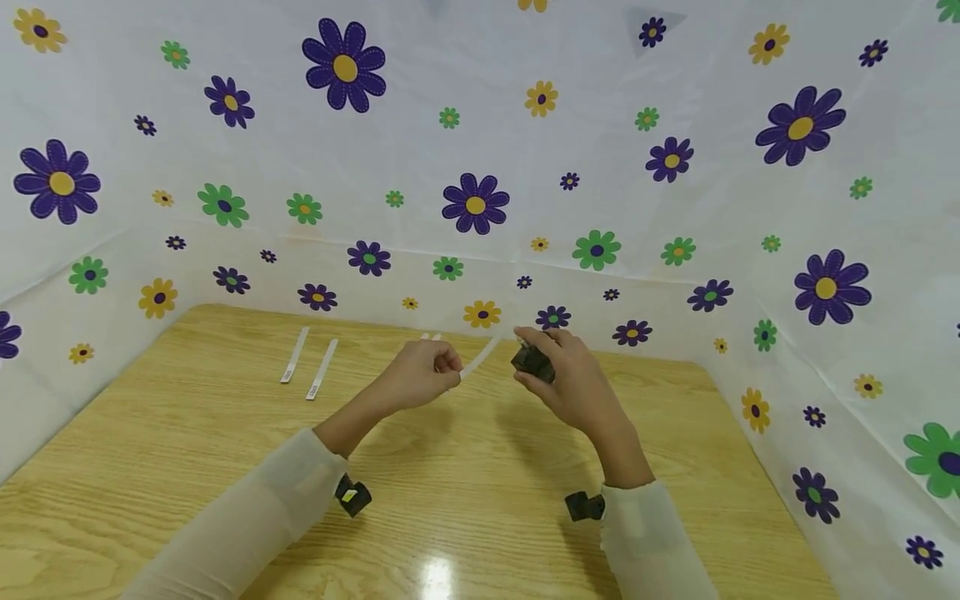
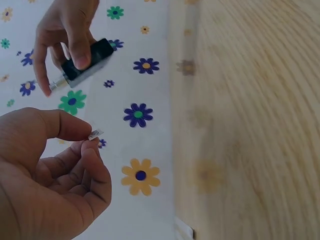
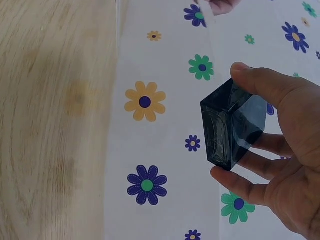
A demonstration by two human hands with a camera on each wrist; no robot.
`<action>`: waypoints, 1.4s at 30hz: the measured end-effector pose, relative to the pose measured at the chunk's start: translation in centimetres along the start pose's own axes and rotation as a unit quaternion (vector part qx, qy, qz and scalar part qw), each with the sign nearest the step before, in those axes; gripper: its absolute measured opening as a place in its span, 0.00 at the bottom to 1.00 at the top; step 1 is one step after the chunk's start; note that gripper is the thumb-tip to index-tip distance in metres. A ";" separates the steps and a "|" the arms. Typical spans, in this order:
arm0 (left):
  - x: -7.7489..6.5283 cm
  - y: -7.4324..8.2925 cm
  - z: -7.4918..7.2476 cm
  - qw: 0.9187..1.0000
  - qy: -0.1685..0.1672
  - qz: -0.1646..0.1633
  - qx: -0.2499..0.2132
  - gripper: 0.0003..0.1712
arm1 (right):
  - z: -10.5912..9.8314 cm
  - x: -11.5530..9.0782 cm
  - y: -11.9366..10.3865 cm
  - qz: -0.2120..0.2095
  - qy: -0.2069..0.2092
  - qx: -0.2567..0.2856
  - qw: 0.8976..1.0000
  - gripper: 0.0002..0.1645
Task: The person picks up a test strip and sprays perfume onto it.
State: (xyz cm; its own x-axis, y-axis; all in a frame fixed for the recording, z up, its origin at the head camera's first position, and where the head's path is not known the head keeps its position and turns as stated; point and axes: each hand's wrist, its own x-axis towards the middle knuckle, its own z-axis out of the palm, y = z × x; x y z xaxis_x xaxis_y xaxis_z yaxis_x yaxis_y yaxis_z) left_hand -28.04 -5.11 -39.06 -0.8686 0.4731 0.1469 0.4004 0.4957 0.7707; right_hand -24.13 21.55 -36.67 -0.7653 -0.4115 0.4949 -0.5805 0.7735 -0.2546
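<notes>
My left hand [image 1: 416, 377] pinches one end of a narrow white paper strip [image 1: 480, 357], which slants up towards the right hand. In the left wrist view the strip's printed end [image 2: 95, 134] shows between thumb and forefinger. My right hand [image 1: 581, 383] grips a dark glass perfume bottle [image 1: 531, 362] in the air, a short gap from the strip's far end. The bottle [image 2: 90, 62] is tilted, with its metallic spray neck beside the right forefinger. Seen by the right wrist camera, the bottle's thick glass base [image 3: 218, 132] faces the lens, held between thumb and fingers.
Two white strips with printed ends, one [image 1: 296, 354] left of the other [image 1: 322, 369], lie on the wooden table [image 1: 225, 450] at the left. More strip ends [image 1: 430, 337] show behind the left hand. Flower-patterned white sheeting [image 1: 420, 150] encloses the table's back and sides.
</notes>
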 end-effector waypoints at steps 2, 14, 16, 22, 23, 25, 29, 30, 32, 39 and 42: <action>0.2 -0.8 0.0 1.000 -0.002 -0.010 -0.008 0.05 | -0.1 0.0 0.0 0.001 -0.001 0.002 1.000 0.37; 1.9 -5.4 -0.3 0.996 -0.022 -0.091 0.008 0.07 | -0.4 0.1 -0.2 0.003 -0.005 0.012 1.000 0.38; 2.2 -5.6 -0.3 0.995 -0.027 -0.099 0.020 0.07 | -0.3 0.1 -0.2 0.002 -0.007 0.012 1.000 0.38; 3.0 -5.6 -0.3 0.992 -0.034 -0.100 0.070 0.11 | -0.2 0.2 -0.3 0.002 -0.012 0.012 1.000 0.38; 3.1 -5.6 -0.3 0.991 -0.035 -0.100 0.076 0.12 | -0.2 0.2 -0.3 0.002 -0.012 0.013 1.000 0.38; 3.4 -5.8 -0.2 0.990 -0.034 -0.107 0.087 0.15 | -0.2 0.2 -0.3 0.004 -0.013 0.012 1.000 0.38; 3.6 -5.9 -0.2 0.986 -0.027 -0.119 0.114 0.16 | -0.1 0.2 -0.3 0.004 -0.014 0.015 1.000 0.37; 3.7 -5.9 -0.2 0.985 -0.026 -0.122 0.120 0.17 | -0.2 0.2 -0.3 0.005 -0.014 0.014 1.000 0.37; 3.8 -5.9 -0.3 0.983 -0.024 -0.128 0.127 0.16 | -0.2 0.2 -0.3 0.006 -0.015 0.015 1.000 0.37; 3.8 -6.1 -0.3 0.981 -0.024 -0.139 0.133 0.15 | -0.1 0.2 -0.1 0.006 -0.014 0.012 1.000 0.38; 3.8 -6.4 -0.4 0.981 -0.023 -0.141 0.135 0.14 | -0.1 0.1 -0.2 0.004 -0.011 0.013 1.000 0.38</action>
State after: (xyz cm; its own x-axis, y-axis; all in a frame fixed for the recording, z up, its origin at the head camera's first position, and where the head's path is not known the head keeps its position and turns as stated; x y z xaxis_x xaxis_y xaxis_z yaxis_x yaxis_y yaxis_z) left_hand -34.01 -6.77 -43.22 -0.9443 0.3192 -0.0802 0.2149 0.7826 0.5843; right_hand -24.10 21.43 -36.48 -0.7756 -0.4168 0.4741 -0.5815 0.7639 -0.2796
